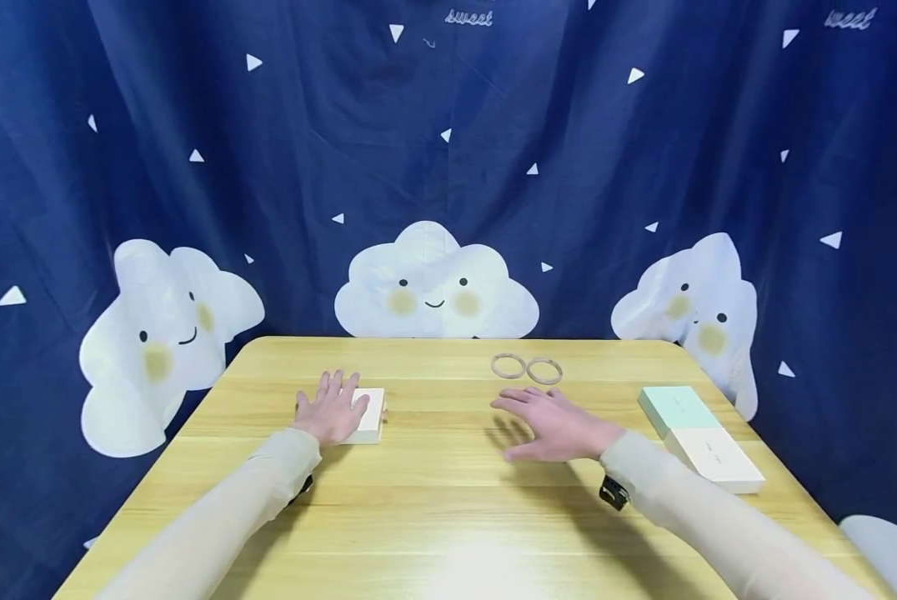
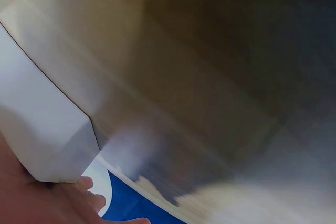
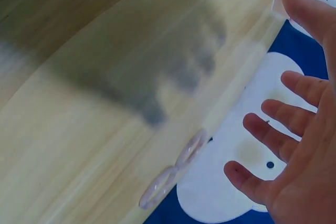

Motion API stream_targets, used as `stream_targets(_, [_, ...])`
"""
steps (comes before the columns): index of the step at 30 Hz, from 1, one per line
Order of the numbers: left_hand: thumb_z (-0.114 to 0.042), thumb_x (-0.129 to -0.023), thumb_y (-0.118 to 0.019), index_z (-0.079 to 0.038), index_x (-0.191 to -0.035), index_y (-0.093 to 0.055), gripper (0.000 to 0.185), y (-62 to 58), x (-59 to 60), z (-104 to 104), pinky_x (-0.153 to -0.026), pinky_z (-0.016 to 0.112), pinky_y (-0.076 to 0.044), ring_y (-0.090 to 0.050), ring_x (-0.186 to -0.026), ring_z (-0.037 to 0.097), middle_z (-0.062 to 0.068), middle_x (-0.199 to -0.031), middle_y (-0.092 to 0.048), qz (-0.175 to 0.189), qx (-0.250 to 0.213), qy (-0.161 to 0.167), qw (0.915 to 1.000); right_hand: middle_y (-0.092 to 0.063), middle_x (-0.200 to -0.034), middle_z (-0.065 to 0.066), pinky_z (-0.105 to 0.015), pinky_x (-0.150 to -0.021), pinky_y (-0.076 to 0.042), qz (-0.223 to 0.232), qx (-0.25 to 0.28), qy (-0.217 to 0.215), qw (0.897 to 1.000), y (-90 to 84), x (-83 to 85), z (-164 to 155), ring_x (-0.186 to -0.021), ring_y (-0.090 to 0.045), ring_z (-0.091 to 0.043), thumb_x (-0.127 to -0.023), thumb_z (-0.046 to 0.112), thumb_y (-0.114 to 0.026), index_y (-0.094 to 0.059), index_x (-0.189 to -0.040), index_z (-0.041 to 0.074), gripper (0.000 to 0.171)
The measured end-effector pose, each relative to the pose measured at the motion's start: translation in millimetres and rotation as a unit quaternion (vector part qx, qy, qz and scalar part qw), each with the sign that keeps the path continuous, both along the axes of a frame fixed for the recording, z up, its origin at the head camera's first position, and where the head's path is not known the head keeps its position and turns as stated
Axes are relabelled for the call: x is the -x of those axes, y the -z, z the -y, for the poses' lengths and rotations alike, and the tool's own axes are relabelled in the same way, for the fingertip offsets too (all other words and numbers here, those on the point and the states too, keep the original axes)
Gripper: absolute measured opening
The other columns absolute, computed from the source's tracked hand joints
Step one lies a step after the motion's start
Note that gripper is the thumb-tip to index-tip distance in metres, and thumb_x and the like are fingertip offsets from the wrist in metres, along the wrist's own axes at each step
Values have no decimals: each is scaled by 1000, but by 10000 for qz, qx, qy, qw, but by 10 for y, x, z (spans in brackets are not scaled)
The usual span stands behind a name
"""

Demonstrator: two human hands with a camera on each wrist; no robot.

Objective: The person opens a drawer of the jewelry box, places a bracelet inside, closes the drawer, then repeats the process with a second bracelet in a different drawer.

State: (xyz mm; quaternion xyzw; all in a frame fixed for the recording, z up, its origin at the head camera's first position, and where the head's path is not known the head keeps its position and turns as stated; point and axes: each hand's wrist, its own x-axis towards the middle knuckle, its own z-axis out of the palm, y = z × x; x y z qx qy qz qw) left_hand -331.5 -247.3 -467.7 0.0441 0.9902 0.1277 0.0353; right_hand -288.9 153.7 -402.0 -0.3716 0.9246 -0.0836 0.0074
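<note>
My left hand (image 1: 332, 410) lies over the left part of a small white box (image 1: 371, 417), its fingers stretched out toward the far side of the table. A little pinkish tab sticks out of the box's right side. In the left wrist view the box (image 2: 39, 98) fills the left edge, with the hand (image 2: 47, 200) along its lower side. Above the table, my right hand (image 1: 549, 423) hovers with spread fingers and holds nothing. Just beyond it, two thin, pale pinkish bangles (image 1: 508, 377) lie side by side; the right wrist view shows them as translucent (image 3: 157, 187).
Toward the right edge of the wooden table (image 1: 433, 500) lies a long box, half mint green (image 1: 677, 406) and half white (image 1: 719, 457), beside my right forearm. A dark blue curtain (image 1: 418, 150) with clouds hangs behind the table. A black watch (image 1: 613, 492) sits under the right wrist.
</note>
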Motion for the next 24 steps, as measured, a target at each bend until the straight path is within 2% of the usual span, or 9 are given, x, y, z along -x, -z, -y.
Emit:
stream_targets(8, [-55,-106,-21,-12,-163,-16,71,-54,-30,-19,-108,82,0,0,-154,46,24,-167,-9,21,36,22,10000,-45,-156,-9,-72,-108,-31,36,-120,184,9998,-134,-70,-277,-145,-40,-36,-85,56,-74,-47,-151,19,81])
stream_targets(18, [-57,-105,-20,-13,-163,-18,72,-47,-33,-25,-108,83,0,0,-154,47,25,-167,-9,81,19,25,10000,-46,-156,-10,-73,-105,-33,-38,-231,373,9990,-176,-148,-669,-142,-43,-39,-84,45,-79,-47,-151,17,80])
stream_targets(24, [-57,-105,-19,-12,-163,-17,73,-58,-36,-36,-108,83,0,0,-154,47,25,-167,-9,58,45,42,10000,-49,-153,-12,-73,-102,-36,-150,-323,459,9983,-218,-204,-856,-140,-46,-39,-83,50,-78,-50,-149,17,80])
